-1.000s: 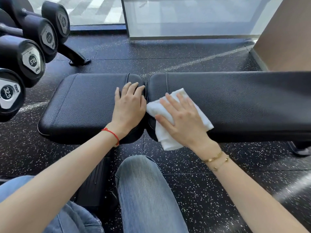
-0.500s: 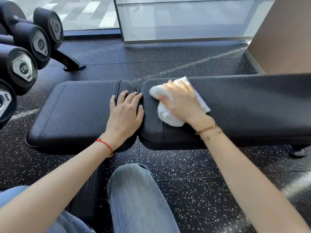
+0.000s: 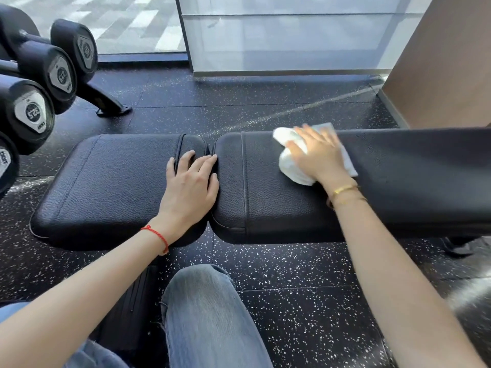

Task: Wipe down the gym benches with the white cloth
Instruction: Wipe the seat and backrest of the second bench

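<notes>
Black bench (image 3: 265,203) under white cloth (image 3: 292,166)

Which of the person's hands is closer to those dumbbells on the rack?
Left. The left hand rests flat on the shorter bench pad, the pad nearer the dumbbells. The right hand presses the white cloth on the long pad, farther away.

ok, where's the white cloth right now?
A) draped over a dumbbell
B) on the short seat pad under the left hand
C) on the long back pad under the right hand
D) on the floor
C: the right hand presses the white cloth onto the long back pad; the left hand lies flat on the short seat pad.
</notes>
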A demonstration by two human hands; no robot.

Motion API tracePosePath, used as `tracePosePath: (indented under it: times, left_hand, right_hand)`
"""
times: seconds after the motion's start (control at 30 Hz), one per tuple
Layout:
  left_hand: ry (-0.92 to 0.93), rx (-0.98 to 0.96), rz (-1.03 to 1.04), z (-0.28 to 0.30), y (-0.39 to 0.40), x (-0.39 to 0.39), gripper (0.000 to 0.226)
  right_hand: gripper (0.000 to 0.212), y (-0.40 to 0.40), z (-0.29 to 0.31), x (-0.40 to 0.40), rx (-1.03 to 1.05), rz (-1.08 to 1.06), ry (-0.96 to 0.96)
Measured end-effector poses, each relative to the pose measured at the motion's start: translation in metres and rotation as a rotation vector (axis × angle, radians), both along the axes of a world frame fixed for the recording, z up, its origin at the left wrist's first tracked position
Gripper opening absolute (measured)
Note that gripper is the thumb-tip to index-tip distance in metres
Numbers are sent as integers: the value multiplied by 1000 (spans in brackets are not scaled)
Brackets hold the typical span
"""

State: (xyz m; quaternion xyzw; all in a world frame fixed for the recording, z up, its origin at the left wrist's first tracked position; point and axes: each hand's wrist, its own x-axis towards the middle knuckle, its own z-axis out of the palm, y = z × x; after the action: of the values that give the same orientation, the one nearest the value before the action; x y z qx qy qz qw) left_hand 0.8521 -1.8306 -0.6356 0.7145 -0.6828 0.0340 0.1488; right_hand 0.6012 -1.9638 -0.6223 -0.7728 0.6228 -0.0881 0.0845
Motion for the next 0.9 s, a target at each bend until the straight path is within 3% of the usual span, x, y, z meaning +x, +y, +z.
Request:
tracePosePath:
  times: [0.13,0.2,0.33,0.53,0.7,0.9]
  left_hand:
    - [17,3,-3,0,0,1,46]
    - [23,8,-1,1,1,1,46]
    - [18,22,-5,0,1,3,47]
    - [24,33,4,2,1,1,48]
    - [63,15,-3,4,3,0,46]
    - [128,-73,85,10,15,16,44]
  right_hand:
    - [58,28,10,48,-35,292,13]
    - [50,62,7,44,-24,354,-93]
    - [52,96,-3,-1,-36,338,-182]
    - [54,25,3,-4,-49,38,-84]
    - [40,46,7,58,-90,308,-49]
    - [54,101,-4,39,-32,398,-126]
